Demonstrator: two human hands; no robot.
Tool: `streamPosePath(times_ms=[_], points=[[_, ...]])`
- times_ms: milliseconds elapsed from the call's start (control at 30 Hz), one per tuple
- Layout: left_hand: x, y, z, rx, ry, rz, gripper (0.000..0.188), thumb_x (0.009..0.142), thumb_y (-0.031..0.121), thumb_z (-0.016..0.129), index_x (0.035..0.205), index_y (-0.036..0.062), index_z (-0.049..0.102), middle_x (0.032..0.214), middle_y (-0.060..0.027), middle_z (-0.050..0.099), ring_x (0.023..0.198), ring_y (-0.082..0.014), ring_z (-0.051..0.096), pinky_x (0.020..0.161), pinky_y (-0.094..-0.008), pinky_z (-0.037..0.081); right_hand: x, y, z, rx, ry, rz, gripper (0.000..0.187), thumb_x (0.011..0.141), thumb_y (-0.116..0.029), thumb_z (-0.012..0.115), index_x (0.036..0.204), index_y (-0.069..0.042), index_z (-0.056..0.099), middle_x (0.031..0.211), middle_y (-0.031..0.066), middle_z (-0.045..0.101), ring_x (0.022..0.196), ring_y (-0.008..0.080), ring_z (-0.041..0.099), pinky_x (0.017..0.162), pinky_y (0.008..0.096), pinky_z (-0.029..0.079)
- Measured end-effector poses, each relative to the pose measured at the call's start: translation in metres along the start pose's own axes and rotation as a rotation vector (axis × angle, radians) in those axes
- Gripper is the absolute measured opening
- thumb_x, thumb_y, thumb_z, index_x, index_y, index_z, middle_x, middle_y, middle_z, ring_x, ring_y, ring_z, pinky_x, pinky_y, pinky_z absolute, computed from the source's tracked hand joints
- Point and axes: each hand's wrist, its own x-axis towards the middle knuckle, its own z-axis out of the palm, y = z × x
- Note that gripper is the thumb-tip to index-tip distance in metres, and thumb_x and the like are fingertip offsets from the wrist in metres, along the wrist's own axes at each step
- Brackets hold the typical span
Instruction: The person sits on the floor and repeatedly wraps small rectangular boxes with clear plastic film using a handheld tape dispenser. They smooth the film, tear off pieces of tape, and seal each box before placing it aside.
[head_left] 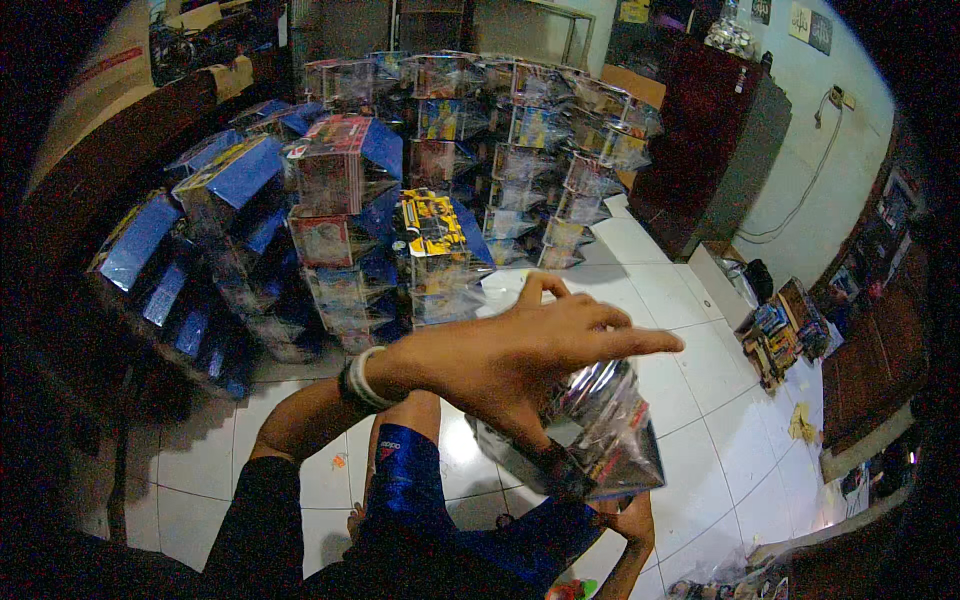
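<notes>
In front of my lap is a box in clear, shiny plastic wrap (625, 440), tilted, with dark and reddish print showing through the film. Above it stretches my left hand (530, 350), palm down and fingers spread, its index finger pointing right. The left thumb reaches down beside the box; whether it touches the film I cannot tell. A pale band and a dark band circle that wrist. My right hand (630, 515) holds the box from below at its lower right corner, most of its fingers hidden behind it.
Tall stacks of plastic-wrapped boxes (335, 165) rise ahead and to the left, one with a yellow toy vehicle picture (432, 222). A dark red cabinet (680, 130) stands behind. At right, small packages (780, 340) lie on the white tiled floor (700, 440) near a yellow scrap (801, 422).
</notes>
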Motion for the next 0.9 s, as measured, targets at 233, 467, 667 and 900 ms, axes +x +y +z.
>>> streamPosePath(times_ms=[233,467,667,900], points=[[0.013,-0.054,0.008,-0.34,0.306,-0.171,0.078,0.079,0.035,0.083,0.148,0.0112,0.053,0.142,-0.0171,0.058,0.125,-0.0345,0.061,0.103,-0.0447,0.05,0.011,0.174,-0.06,0.565,0.138,0.196,0.07,0.084,-0.04,0.082,0.14,-0.009,0.055,0.126,0.0113,0.066,0.112,0.0256,0.065,0.097,0.0414,0.055],[-0.108,-0.048,0.074,0.15,0.618,-0.629,0.057,0.088,0.031,0.078,0.138,0.0101,0.061,0.148,-0.0175,0.056,0.139,-0.0355,0.051,0.118,-0.0476,0.036,-0.024,0.327,-0.045,0.984,0.199,0.231,0.059,0.092,-0.051,0.075,0.129,-0.006,0.066,0.113,0.0097,0.073,0.102,0.0239,0.07,0.091,0.0436,0.059],[-0.263,0.001,0.219,-1.045,0.361,-1.458,0.108,0.088,0.055,0.075,0.162,0.0024,0.015,0.16,-0.0226,0.033,0.148,-0.035,0.032,0.121,-0.0446,0.028,-0.012,0.254,0.027,0.945,0.241,0.091,0.057,0.094,-0.054,0.072,0.127,-0.008,0.067,0.117,0.008,0.073,0.101,0.0228,0.071,0.091,0.0427,0.059],[-0.288,0.0,0.289,-1.632,0.939,-1.325,0.077,0.093,0.043,0.072,0.152,0.0087,0.038,0.141,-0.0139,0.053,0.128,-0.0279,0.05,0.108,-0.0433,0.043,0.027,0.1,0.116,0.431,0.169,0.26,0.068,0.1,-0.058,0.061,0.144,-0.006,0.053,0.127,0.0081,0.065,0.117,0.0234,0.061,0.105,0.039,0.048]])
